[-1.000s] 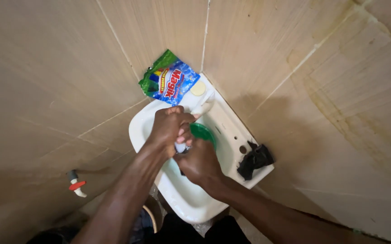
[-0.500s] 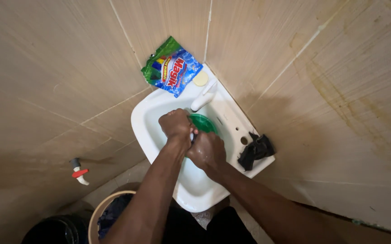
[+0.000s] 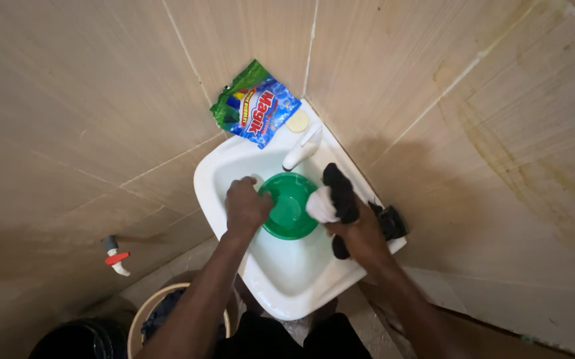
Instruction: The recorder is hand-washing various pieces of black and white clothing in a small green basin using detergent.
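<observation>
Basin access: the near half of the white sink (image 3: 287,279) lies open, while a green bowl (image 3: 289,206) fills the far half under the white tap (image 3: 302,150). Back rim blocked by a detergent sachet (image 3: 255,105) and soap piece (image 3: 296,121); right rim blocked by a black cloth (image 3: 391,223); tiled walls (image 3: 433,80) close two sides.

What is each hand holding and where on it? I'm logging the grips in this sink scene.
The right hand grips a black-and-white cloth around its middle. The left hand holds the green bowl by its left rim.
</observation>
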